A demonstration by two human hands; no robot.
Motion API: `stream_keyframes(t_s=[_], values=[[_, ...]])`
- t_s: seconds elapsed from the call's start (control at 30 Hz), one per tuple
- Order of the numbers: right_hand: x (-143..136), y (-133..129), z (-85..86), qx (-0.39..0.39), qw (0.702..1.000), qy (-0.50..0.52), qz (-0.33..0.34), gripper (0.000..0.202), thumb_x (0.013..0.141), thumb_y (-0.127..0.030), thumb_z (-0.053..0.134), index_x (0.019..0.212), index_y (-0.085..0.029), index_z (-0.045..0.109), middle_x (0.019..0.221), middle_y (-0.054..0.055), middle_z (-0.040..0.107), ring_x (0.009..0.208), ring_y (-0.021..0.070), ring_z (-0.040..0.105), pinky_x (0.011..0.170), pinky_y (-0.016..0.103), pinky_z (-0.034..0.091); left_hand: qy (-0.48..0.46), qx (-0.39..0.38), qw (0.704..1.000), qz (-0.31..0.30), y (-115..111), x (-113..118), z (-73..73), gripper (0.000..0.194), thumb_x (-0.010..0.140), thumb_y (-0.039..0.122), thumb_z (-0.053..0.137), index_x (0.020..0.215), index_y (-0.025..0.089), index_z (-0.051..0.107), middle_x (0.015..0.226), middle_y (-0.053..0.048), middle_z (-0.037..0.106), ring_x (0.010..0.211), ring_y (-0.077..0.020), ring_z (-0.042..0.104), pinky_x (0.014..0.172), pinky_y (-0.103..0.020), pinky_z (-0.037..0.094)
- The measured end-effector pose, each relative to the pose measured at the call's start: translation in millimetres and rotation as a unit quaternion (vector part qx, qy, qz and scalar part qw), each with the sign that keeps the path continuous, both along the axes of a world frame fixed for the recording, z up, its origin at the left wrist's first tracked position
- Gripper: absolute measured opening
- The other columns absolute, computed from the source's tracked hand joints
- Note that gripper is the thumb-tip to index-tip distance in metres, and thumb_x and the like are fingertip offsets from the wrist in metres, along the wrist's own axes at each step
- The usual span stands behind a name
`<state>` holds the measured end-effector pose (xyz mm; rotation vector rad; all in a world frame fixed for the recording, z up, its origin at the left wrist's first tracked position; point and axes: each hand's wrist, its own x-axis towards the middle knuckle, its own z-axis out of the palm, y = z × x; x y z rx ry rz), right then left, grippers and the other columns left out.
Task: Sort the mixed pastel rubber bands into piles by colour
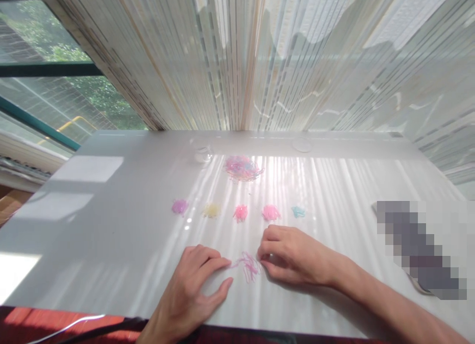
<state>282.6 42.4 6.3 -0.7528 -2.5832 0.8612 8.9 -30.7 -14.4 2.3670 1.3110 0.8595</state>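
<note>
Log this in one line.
left hand: open, left of purple strands; right hand: at their right edge; beyond: five coloured piles, mixed heap

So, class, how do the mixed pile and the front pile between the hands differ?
Colour: the mixed pile blends several colours; the front pile looks pinkish purple. Size: the mixed pile is larger and denser; the front pile is smaller and looser. Both are tangled thin strands on the white table.

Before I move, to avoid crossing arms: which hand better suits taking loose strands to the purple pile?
Left hand, likely: beside the loose strands, nearer the purple pile than the right hand.
</note>
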Motion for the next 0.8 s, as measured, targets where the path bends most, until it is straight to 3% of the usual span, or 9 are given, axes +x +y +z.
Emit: stream_keyframes(t_s=[0.2, 0.37, 0.57, 0.8], values=[[2, 1, 5.6, -0.048, 0.999, -0.011, -0.005, 0.015, 0.087, -0.01, 0.06, 0.088, -0.016, 0.074, 0.082, 0.005, 0.066, 0.072, 0.0149, 0.058, 0.064, 0.026, 0.047, -0.009, 0.01, 1.0, 0.002, -2, -5, 1.2, 0.015, 0.096, 0.007, 0.067, 0.099, 0.021, 0.069, 0.086, 0.001, 0.066, 0.079, -0.0157, 0.061, 0.08, -0.032, 0.045], [3, 3, 6.6, -0.099, 0.993, 0.04, -0.048, 0.012, 0.083, -0.008, 0.066, 0.085, -0.017, 0.073, 0.08, 0.002, 0.069, 0.07, 0.0132, 0.06, 0.064, 0.024, 0.048, -0.011, 0.013, 1.0, 0.001, 0, 0, 2.3, 0.016, 0.096, 0.006, 0.067, 0.097, 0.021, 0.069, 0.083, 0.001, 0.067, 0.076, -0.0146, 0.061, 0.078, -0.032, 0.044], [0, 2, -1.4, -0.058, 0.991, 0.098, -0.068, 0.01, 0.09, -0.011, 0.064, 0.088, -0.017, 0.072, 0.078, 0.002, 0.07, 0.07, 0.0133, 0.061, 0.066, 0.024, 0.05, -0.059, 0.016, 0.998, 0.017, 2, 19, 7.8, 0.013, 0.098, 0.016, 0.069, 0.11, 0.021, 0.071, 0.088, -0.002, 0.069, 0.079, -0.0172, 0.063, 0.074, -0.031, 0.049], [-1, -2, 0.5, -0.019, 0.99, 0.133, -0.051, 0.01, 0.096, -0.015, 0.06, 0.092, -0.017, 0.07, 0.082, 0.004, 0.071, 0.072, 0.0136, 0.06, 0.067, 0.024, 0.05, -0.095, 0.04, 0.995, 0.01, 15, 38, 10.7, 0.009, 0.098, 0.014, 0.069, 0.102, 0.022, 0.072, 0.08, 0.0, 0.07, 0.072, -0.0148, 0.064, 0.067, -0.029, 0.047]])
